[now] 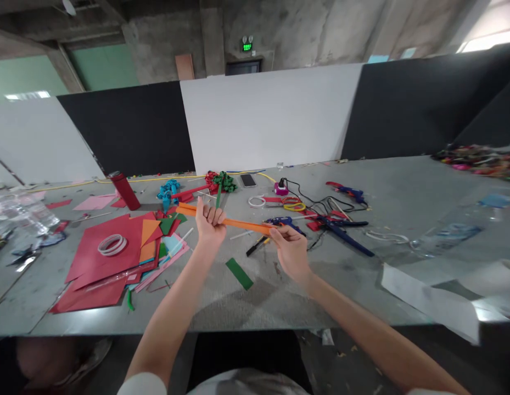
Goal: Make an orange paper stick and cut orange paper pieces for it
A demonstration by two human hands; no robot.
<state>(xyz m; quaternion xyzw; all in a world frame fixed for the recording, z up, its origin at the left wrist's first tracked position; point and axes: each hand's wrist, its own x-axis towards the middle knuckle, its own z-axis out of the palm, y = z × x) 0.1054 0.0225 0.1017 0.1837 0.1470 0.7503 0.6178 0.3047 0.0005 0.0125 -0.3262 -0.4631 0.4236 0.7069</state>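
Indoor light was moderate, diffuse, greyish. Patch of bright light (491, 39) at upper right burned out nearly to white; exit sign (247, 48) glowed green. Tabletop (341, 285) showed dull sheen, with soft shadow below left hand (211, 224) and right hand (290, 248); floor (353, 356) was dim. Small glare sat at tabletop's near left edge. Wide lens stretched outer parts, partition panels (271, 120) leaning. Clear bottles (36, 219) at far left and white paper (427, 302) at right looked smeared; both hands stayed fairly legible.
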